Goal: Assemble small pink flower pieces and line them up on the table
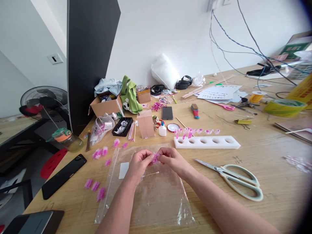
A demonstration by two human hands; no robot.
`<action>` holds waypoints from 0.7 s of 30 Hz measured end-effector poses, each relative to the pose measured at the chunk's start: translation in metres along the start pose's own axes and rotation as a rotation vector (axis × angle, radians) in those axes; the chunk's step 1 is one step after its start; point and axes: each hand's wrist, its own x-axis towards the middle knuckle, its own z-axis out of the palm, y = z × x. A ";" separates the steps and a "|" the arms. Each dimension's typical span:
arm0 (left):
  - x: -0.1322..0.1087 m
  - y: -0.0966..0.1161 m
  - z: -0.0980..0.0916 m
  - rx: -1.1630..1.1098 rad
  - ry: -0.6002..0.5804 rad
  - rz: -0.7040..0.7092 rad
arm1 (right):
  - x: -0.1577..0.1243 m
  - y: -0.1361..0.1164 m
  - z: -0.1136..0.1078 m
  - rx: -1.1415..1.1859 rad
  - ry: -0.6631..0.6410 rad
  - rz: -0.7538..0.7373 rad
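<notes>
My left hand [140,163] and my right hand [174,160] meet over a clear plastic bag [163,198] lying flat on the table. Both are closed, fingertips pinching a small pink-purple frilly piece [155,158] between them; its exact shape is partly covered by the fingers. Just below the hands a cotton swab [152,174] rests on the bag, and a white card [123,170] is beside the left wrist. Similar pink frilly pieces [100,194] lie in small groups to the left. Scissors [234,178] with pale handles lie open to the right of my right arm.
A white block with round holes [207,143] stands beyond my right hand, with pink pieces above it. Behind are a glue bottle [162,130], a cardboard box [146,125] and a black tray [122,127]. A black phone [64,175] and a drink bottle [67,139] are at left.
</notes>
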 end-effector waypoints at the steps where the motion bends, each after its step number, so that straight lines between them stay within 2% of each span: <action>1: 0.000 0.000 0.000 -0.003 -0.005 -0.003 | 0.000 -0.001 0.000 0.013 0.002 -0.002; 9: -0.002 0.003 0.001 -0.023 -0.047 -0.025 | -0.001 -0.003 0.001 0.045 0.010 -0.003; 15: 0.000 -0.001 0.000 0.004 0.014 -0.003 | 0.000 -0.001 0.000 0.003 0.009 0.000; 21: 0.001 -0.001 0.001 0.004 0.049 0.022 | -0.002 -0.006 -0.001 0.085 0.023 -0.003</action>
